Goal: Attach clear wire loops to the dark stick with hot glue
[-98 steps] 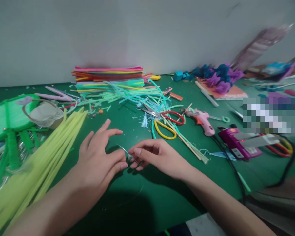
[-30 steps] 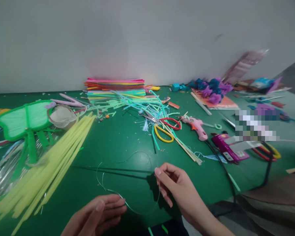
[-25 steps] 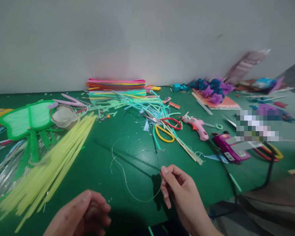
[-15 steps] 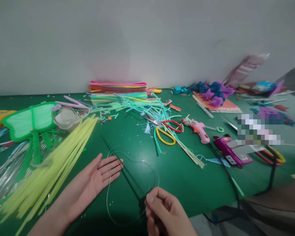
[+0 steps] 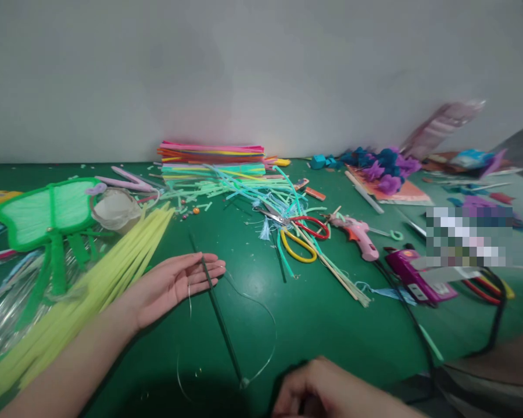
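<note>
Left hand (image 5: 172, 284) lies palm-up and spread on the green table (image 5: 340, 325), fingers fanned flat. A thin dark green rod (image 5: 218, 313) rests across the fingertips and runs from there toward the near edge, so the open palm looks like a support or guide for the rod rather than a grip; nothing is pinched.

Right hand (image 5: 326, 395) sits at the bottom edge, knuckles up and curled, mostly cut off by the frame. Whether it pinches anything cannot be told. A clear thin wire (image 5: 261, 307) loops over the table from near the left fingers round to the rod's near end, close to the right hand; it possibly ends in that hand, but the view is too poor to confirm.

Surroundings:
- bundle of yellow-green pipe cleaners (image 5: 91, 290) just beside the left wrist
- green fan-shaped piece (image 5: 47, 209) far left
- stacked coloured pipe cleaners (image 5: 211, 157) by the wall
- scissors with red and yellow handles (image 5: 303, 235) and pink glue gun (image 5: 359, 235), well apart from both hands
</note>
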Motion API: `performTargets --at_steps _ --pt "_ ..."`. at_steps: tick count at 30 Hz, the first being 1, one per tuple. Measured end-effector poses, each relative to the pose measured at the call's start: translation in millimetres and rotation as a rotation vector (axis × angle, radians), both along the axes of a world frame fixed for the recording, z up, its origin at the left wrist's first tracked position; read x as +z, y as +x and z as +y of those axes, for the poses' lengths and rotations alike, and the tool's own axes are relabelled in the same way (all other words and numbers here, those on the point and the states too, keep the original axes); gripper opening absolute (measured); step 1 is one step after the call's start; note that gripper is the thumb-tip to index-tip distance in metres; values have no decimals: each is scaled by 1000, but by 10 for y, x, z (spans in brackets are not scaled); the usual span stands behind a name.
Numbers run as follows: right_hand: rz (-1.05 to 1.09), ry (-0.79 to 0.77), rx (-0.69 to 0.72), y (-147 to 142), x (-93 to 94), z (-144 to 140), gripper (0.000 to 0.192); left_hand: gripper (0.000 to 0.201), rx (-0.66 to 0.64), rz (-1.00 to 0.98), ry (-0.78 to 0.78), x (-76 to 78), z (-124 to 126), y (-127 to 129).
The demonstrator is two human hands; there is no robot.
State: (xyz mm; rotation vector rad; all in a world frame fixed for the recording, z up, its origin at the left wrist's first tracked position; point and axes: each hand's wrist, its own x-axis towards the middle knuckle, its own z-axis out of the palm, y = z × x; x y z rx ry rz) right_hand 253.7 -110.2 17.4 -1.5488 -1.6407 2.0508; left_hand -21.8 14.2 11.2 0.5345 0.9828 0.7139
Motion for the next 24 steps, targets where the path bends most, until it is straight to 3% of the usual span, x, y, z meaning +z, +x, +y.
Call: performTargets --at_steps 3,5,7,10,15,20,24 --pt "-113 193 23 61 270 360 33 23 -35 30 42 -8 52 26" --pt "-215 496 -41 -23 355 639 26 23 -49 50 69 -21 82 43" --pt "-281 748 -113 -179 345 901 23 25 -59 64 84 -38 106 54" --pt "-217 940 -74 -450 218 1203 16 30 -70 71 78 -57 123 55" --pt "-143 920 -24 -720 53 1421 11 27 -80 58 54 -66 125 26" --pt "-84 928 -12 -787 15 1436 6 19 -121 38 56 -89 128 -18" --pt "-11 948 -72 -848 -53 1412 5 25 -155 13 65 -122 129 -76"
